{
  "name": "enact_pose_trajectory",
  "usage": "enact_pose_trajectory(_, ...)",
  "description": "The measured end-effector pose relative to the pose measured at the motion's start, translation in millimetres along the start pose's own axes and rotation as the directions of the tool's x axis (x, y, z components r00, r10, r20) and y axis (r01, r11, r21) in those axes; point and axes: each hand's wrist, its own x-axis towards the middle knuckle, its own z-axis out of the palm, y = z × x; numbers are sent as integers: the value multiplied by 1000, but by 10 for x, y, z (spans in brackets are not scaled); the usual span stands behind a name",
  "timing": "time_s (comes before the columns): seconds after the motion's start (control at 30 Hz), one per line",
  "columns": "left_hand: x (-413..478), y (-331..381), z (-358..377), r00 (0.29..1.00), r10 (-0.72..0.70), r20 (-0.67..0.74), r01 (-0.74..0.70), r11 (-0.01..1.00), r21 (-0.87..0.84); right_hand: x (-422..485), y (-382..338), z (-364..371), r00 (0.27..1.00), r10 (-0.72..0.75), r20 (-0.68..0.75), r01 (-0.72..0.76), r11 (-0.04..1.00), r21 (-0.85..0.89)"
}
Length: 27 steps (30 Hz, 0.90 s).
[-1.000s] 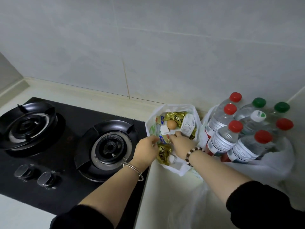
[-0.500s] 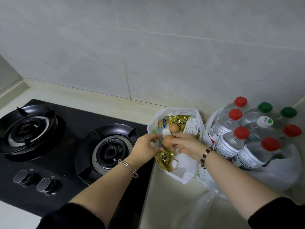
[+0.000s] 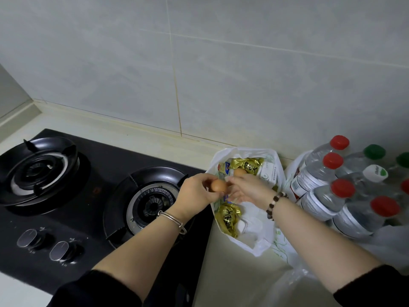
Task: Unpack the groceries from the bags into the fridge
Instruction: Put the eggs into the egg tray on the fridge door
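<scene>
A white plastic bag [image 3: 261, 242] lies open on the counter beside the stove. Inside it are gold foil packets [image 3: 228, 218], a small white carton [image 3: 269, 172] and a brown egg [image 3: 240, 172]. My left hand [image 3: 197, 193] grips a second brown egg [image 3: 218, 186] just over the bag's left rim. My right hand [image 3: 247, 190] hovers over the bag with its fingers loosely spread, its fingertips right beside the held egg. A second bag [image 3: 389, 242] on the right holds several water bottles [image 3: 321, 200] with red, green and white caps.
A black two-burner gas stove [image 3: 106, 165] fills the left, with its right burner [image 3: 152, 200] close under my left wrist and two knobs [image 3: 44, 242] at the front. The tiled wall [image 3: 221, 74] rises right behind the bags. More clear plastic [image 3: 294, 284] lies near the counter's front.
The egg was lifted from the bag by my right hand and has passed into my left hand, which now holds it a little to the left. My right hand's fingers have loosened.
</scene>
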Motion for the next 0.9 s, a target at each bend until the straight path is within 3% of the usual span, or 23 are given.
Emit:
enact_pose_trajectory(0.03,7,-23,-20,1000,-10,-10,10,1000,2,61,-29,1,988,-89,-124,57,968,-246)
enact_pose_trajectory(0.07,12,-40,-38,1000,-15,-19,15,1000,3,116,-51,-7,958,-210,-195,91,869,-486)
enact_pose_trajectory(0.1,20,-56,-53,999,-19,-29,19,1000,-3,159,-68,-14,932,-300,-202,93,738,-668)
enact_pose_trajectory(0.17,33,-83,-70,998,-40,-46,38,998,-48,248,-81,-9,929,-346,-129,53,470,-881)
enact_pose_trajectory(0.27,59,-127,-80,995,-80,-52,72,987,-142,356,-95,35,955,-279,-105,-60,165,-984)
enact_pose_trajectory(0.43,40,-160,-119,994,-107,-28,100,978,-186,493,-71,90,948,-289,-130,-121,52,-991)
enact_pose_trajectory(0.57,-6,-163,-138,993,-117,-3,113,971,-210,456,-53,96,950,-297,-97,-83,58,-995)
enact_pose_trajectory(0.7,-46,-163,-159,989,-147,5,144,958,-248,259,-52,103,904,-416,-100,-46,138,-989)
enact_pose_trajectory(0.73,-62,-154,-169,988,-156,3,151,952,-267,202,-41,100,891,-442,-103,-16,197,-980)
enact_pose_trajectory(0.8,-99,-127,-192,985,-175,5,167,932,-321,77,-22,75,885,-440,-150,52,414,-909)
enact_pose_trajectory(0.9,-193,-47,-250,976,-217,24,205,868,-453,-103,-41,24,909,-342,-239,133,781,-610)
